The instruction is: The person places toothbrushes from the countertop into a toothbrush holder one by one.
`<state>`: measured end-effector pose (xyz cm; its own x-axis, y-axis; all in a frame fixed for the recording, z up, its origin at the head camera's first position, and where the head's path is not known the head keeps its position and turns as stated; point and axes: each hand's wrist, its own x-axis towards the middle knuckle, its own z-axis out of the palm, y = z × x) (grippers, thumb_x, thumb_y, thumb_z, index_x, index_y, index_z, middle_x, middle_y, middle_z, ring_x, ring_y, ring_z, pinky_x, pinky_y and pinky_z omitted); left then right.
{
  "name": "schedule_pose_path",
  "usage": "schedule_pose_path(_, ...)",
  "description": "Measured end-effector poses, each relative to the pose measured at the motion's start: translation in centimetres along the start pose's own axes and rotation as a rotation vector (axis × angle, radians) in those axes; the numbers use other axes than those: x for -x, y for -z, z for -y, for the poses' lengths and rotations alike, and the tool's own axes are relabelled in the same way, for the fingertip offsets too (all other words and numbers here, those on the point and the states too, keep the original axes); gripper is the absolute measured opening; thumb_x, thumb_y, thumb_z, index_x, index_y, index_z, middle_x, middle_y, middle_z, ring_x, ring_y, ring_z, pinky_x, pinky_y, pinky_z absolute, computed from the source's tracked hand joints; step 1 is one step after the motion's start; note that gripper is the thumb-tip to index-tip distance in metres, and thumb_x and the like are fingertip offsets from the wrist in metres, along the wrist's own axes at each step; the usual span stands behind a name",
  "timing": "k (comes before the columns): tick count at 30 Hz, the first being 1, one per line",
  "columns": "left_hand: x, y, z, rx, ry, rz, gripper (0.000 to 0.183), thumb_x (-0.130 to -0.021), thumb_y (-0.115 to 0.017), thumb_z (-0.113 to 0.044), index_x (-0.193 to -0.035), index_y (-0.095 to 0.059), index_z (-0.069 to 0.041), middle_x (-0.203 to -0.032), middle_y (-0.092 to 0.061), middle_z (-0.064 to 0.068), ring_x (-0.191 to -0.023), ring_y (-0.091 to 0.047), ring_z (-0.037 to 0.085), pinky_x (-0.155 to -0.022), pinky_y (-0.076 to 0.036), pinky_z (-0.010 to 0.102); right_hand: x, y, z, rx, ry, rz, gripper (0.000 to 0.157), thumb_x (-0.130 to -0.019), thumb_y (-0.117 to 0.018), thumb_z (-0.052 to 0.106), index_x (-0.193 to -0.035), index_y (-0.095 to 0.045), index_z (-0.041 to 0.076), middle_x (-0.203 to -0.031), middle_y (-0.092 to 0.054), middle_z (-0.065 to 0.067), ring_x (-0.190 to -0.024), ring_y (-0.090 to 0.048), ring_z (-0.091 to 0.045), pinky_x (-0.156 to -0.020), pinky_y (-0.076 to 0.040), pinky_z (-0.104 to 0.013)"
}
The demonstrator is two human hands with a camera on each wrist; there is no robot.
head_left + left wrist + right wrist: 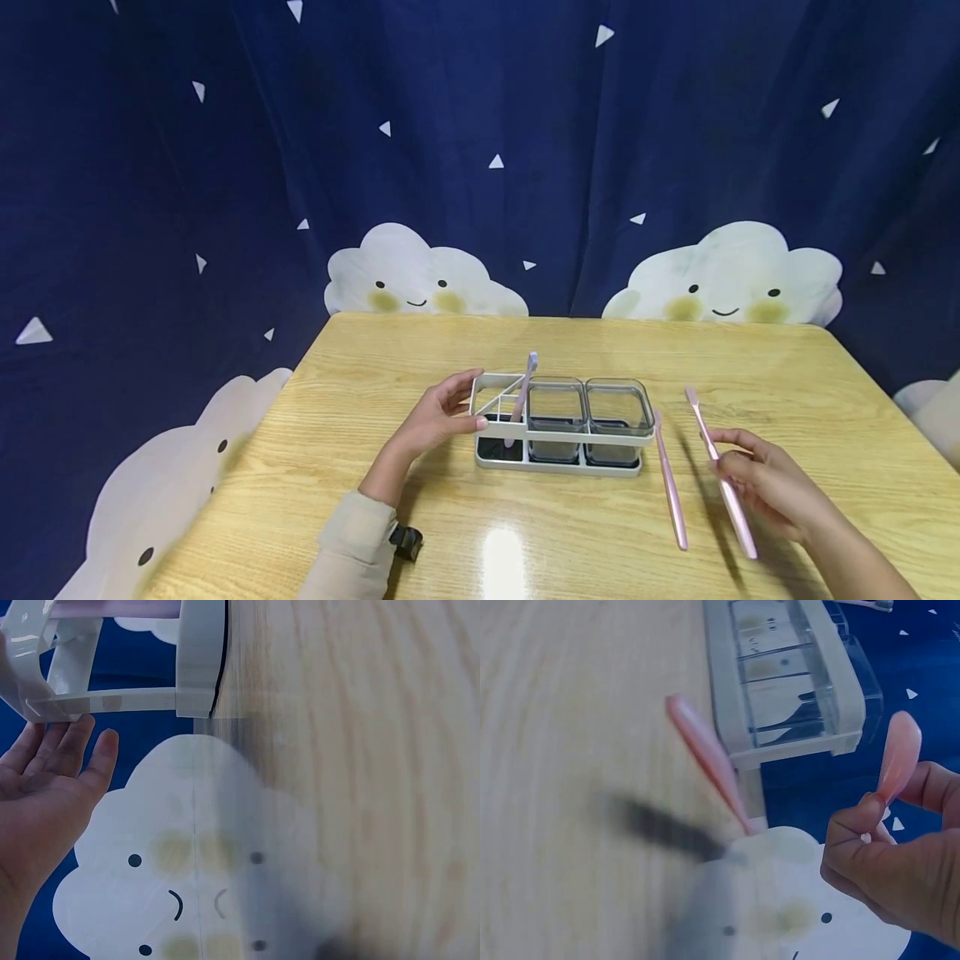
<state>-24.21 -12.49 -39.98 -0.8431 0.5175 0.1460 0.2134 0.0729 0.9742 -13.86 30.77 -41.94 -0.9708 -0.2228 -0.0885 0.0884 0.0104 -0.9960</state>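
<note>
A white toothbrush holder stands on the table, with a pink toothbrush leaning in its divided left section. My left hand grips the holder's left end, thumb at the front rail and fingers at the back corner. Two clear cups fill the other sections. To the right, my right hand pinches another pink toothbrush above the table, its head pointing away from me. In the right wrist view its rounded handle end sticks out past the thumb. A third pink toothbrush lies between the holder and that hand.
Light wood covers the tabletop. A dark blue curtain with white triangles and smiling clouds hangs behind the far edge and along the left side. A small black object sits at the left sleeve's cuff.
</note>
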Motion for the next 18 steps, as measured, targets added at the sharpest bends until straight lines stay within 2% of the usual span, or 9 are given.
schedule_pose_path(4, -0.1, 0.0, 0.0, -0.005, 0.004, -0.003, 0.07, -0.079, -0.071, 0.001, -0.14, -0.037, 0.001, -0.131, -0.047, 0.022, -0.12, -0.045, 0.031, -0.101, -0.033, 0.043, -0.2, -0.2, 0.7, -0.025, 0.045, -0.013, 0.039, -0.092, -0.044, -0.005, -0.113, -0.056, 0.024, -0.084, -0.057, 0.0, -0.076, -0.051, -0.011, -0.062, -0.046, -0.024)
schedule_pose_path(12, -0.1, -0.1, 0.0, 0.0, 0.007, 0.002, 0.07, -0.079, -0.07, 0.002, -0.14, -0.036, 0.002, -0.131, -0.046, 0.023, -0.12, -0.044, 0.032, -0.102, -0.032, 0.044, -0.7, -0.6, 2.0, -0.102, 0.228, 0.028, 0.043, -0.091, -0.039, -0.013, -0.115, -0.058, 0.017, -0.094, -0.055, -0.005, -0.08, -0.057, -0.013, -0.067, -0.051, -0.024)
schedule_pose_path(18, 0.0, -0.1, -0.1, -0.004, 0.012, -0.016, 0.069, -0.079, -0.071, 0.003, -0.139, -0.038, 0.0, -0.131, -0.047, 0.022, -0.12, -0.045, 0.031, -0.101, -0.033, 0.044, -1.0, -1.2, 3.3, -0.113, 0.285, 0.043, 0.04, -0.093, -0.038, -0.013, -0.12, -0.056, 0.012, -0.099, -0.052, -0.005, -0.082, -0.055, -0.012, -0.068, -0.051, -0.023)
